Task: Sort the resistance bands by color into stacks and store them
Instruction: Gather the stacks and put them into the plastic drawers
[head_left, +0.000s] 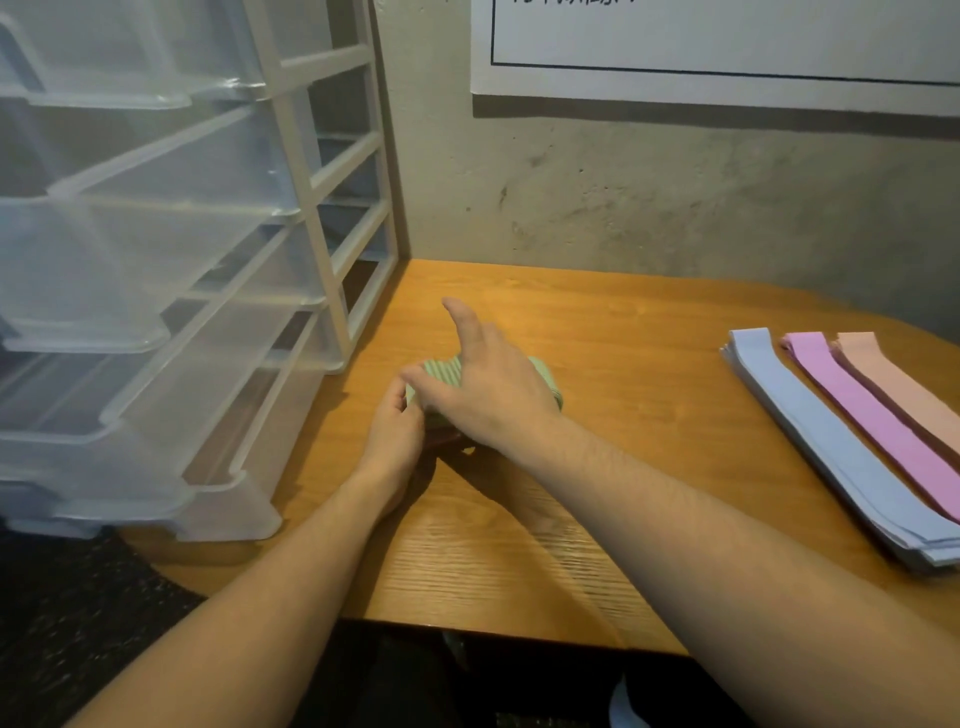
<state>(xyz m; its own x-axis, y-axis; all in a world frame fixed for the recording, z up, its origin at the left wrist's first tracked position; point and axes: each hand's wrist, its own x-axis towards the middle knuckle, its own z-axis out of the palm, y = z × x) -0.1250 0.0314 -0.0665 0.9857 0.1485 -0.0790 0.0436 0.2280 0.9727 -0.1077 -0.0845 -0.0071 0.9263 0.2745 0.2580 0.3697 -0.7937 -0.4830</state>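
Observation:
A folded bundle of green resistance bands lies on the wooden table near the drawer unit. My right hand lies over the bundle, index finger raised and pointing away, its other fingers hidden on the bundle. My left hand holds the bundle's near left edge with curled fingers. At the right lie three flat stacks side by side: blue bands, pink bands and peach bands.
A translucent plastic drawer unit with several drawers pulled out stands on the table's left. A concrete wall with a white sheet rises behind. The table's front edge runs below my forearms.

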